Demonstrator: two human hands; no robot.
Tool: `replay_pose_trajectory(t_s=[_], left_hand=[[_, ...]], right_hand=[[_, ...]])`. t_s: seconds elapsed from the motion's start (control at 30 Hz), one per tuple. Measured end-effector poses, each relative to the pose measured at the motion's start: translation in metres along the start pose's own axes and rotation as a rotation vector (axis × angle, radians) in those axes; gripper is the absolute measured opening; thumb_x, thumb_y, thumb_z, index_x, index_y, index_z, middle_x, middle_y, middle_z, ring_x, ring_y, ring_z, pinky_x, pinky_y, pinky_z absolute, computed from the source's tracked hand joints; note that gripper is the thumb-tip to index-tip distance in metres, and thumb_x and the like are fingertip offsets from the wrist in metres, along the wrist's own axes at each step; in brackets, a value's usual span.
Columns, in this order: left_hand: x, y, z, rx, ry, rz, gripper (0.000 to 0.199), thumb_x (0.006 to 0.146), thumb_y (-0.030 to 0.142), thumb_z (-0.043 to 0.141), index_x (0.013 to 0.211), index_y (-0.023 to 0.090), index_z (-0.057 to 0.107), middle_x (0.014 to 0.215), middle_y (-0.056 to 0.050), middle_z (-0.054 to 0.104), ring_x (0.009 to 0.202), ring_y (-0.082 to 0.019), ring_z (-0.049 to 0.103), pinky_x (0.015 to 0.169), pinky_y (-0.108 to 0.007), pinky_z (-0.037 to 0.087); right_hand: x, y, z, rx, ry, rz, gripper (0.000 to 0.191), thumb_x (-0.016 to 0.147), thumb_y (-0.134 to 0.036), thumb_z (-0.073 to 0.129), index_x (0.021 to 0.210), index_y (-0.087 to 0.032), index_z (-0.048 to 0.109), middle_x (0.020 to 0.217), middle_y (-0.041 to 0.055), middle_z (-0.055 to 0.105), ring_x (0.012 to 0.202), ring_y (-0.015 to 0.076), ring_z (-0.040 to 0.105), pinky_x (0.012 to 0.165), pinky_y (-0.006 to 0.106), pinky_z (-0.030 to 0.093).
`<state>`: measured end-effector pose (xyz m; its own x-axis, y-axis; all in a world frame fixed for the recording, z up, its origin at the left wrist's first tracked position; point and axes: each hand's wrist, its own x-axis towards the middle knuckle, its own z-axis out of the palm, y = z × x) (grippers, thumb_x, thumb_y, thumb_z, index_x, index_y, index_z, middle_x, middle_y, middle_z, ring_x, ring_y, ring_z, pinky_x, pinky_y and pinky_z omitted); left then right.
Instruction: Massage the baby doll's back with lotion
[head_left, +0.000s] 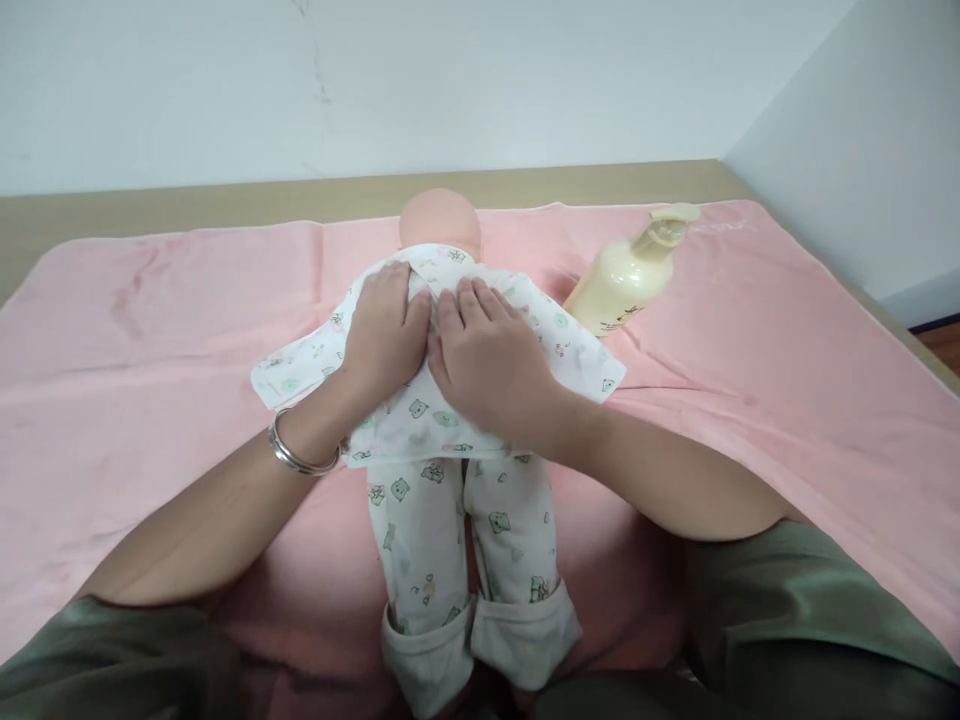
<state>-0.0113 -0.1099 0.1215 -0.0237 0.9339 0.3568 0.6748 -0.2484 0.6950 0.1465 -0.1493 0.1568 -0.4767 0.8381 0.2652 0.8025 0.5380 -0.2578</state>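
A baby doll (439, 217) lies stretched out with its head at the far end, dressed in a white printed top (431, 410) and matching trousers (427, 530) with turned-up cuffs. My left hand (386, 325) rests on the left side of the doll's upper body, fingers extended over the cloth. Beside it, my right hand (491, 355) lies flat on the right side, its fingers pointing away from me. Both palms touch the top, and neither hand grips anything. The doll's face and hands cannot be seen.
A pale yellow pump bottle (626, 280) leans to the right beside the doll's sleeve. Under everything spreads a pink blanket (172, 350) on a wooden surface (300, 200). White walls (480, 90) stand behind and to the right.
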Motion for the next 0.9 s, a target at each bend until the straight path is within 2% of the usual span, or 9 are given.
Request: replay_pose_trajectory(t_s=[0.1, 0.17, 0.27, 0.33, 0.47, 0.57, 0.63, 0.8, 0.9], left_hand=[[-0.015, 0.023, -0.002, 0.168, -0.071, -0.045, 0.044, 0.101, 0.04, 0.039, 0.131, 0.015, 0.058, 0.148, -0.018, 0.056, 0.146, -0.035, 0.045, 0.129, -0.056, 0.029], [-0.028, 0.04, -0.003, 0.25, -0.098, -0.009, 0.053, 0.102, 0.038, 0.033, 0.143, 0.01, 0.049, 0.158, -0.02, 0.046, 0.154, -0.033, 0.035, 0.131, -0.055, 0.024], [-0.04, 0.055, -0.005, 0.294, -0.161, -0.002, 0.059, 0.101, 0.035, 0.03, 0.15, 0.004, 0.04, 0.165, -0.021, 0.035, 0.158, -0.032, 0.027, 0.132, -0.053, 0.02], [-0.038, 0.057, -0.009, 0.271, -0.193, -0.043, 0.056, 0.1, 0.033, 0.032, 0.148, 0.006, 0.043, 0.164, -0.02, 0.037, 0.157, -0.032, 0.03, 0.131, -0.051, 0.025], [-0.016, 0.048, -0.017, 0.229, -0.206, -0.077, 0.038, 0.098, 0.025, 0.035, 0.127, 0.018, 0.058, 0.142, -0.014, 0.062, 0.141, -0.03, 0.053, 0.121, -0.049, 0.042], [-0.001, 0.038, -0.018, 0.268, -0.193, -0.123, 0.027, 0.097, 0.023, 0.036, 0.105, 0.02, 0.062, 0.117, -0.013, 0.07, 0.117, -0.029, 0.064, 0.108, -0.048, 0.052], [0.0, 0.035, -0.016, 0.3, -0.169, -0.129, 0.028, 0.097, 0.025, 0.034, 0.102, 0.02, 0.062, 0.112, -0.013, 0.07, 0.111, -0.029, 0.065, 0.104, -0.047, 0.053], [-0.023, 0.045, -0.007, 0.413, -0.115, 0.016, 0.045, 0.1, 0.027, 0.03, 0.131, 0.01, 0.057, 0.142, -0.018, 0.06, 0.141, -0.031, 0.051, 0.123, -0.049, 0.039], [-0.036, 0.053, -0.006, 0.445, -0.118, 0.069, 0.051, 0.101, 0.027, 0.029, 0.14, 0.004, 0.053, 0.151, -0.02, 0.054, 0.147, -0.03, 0.046, 0.127, -0.048, 0.034]], right_hand=[[0.02, 0.022, 0.001, 0.066, -0.024, 0.075, 0.059, 0.104, -0.034, 0.035, 0.148, 0.004, 0.044, 0.158, 0.0248, 0.045, 0.151, 0.0357, 0.038, 0.127, 0.052, 0.032], [0.033, 0.037, 0.001, 0.105, -0.03, 0.124, 0.058, 0.104, -0.037, 0.036, 0.145, 0.002, 0.048, 0.155, 0.0233, 0.048, 0.15, 0.0339, 0.04, 0.125, 0.049, 0.034], [0.038, 0.044, 0.002, 0.081, -0.021, 0.134, 0.055, 0.105, -0.037, 0.034, 0.14, 0.001, 0.052, 0.15, 0.0233, 0.053, 0.146, 0.0328, 0.045, 0.123, 0.047, 0.036], [0.031, 0.036, 0.001, 0.009, -0.006, 0.109, 0.056, 0.106, -0.035, 0.031, 0.141, 0.005, 0.05, 0.147, 0.0257, 0.056, 0.143, 0.0335, 0.048, 0.123, 0.047, 0.036], [0.007, 0.009, -0.002, -0.155, -0.04, 0.046, 0.058, 0.105, -0.028, 0.035, 0.146, 0.011, 0.043, 0.15, 0.0325, 0.05, 0.145, 0.0399, 0.046, 0.123, 0.052, 0.035], [-0.002, -0.002, -0.002, -0.18, -0.045, 0.027, 0.056, 0.104, -0.025, 0.037, 0.147, 0.01, 0.043, 0.152, 0.0312, 0.049, 0.147, 0.0404, 0.044, 0.123, 0.053, 0.035], [0.001, 0.001, -0.001, -0.136, -0.028, 0.022, 0.056, 0.104, -0.027, 0.037, 0.147, 0.008, 0.045, 0.152, 0.0288, 0.05, 0.147, 0.0385, 0.044, 0.124, 0.052, 0.035], [0.026, 0.029, 0.002, 0.016, -0.013, 0.062, 0.052, 0.104, -0.034, 0.039, 0.137, 0.002, 0.056, 0.146, 0.0223, 0.058, 0.142, 0.0332, 0.05, 0.122, 0.045, 0.039], [0.034, 0.039, 0.006, 0.036, 0.014, 0.051, 0.049, 0.104, -0.035, 0.039, 0.133, 0.0, 0.057, 0.143, 0.021, 0.06, 0.14, 0.0322, 0.05, 0.123, 0.044, 0.037]])
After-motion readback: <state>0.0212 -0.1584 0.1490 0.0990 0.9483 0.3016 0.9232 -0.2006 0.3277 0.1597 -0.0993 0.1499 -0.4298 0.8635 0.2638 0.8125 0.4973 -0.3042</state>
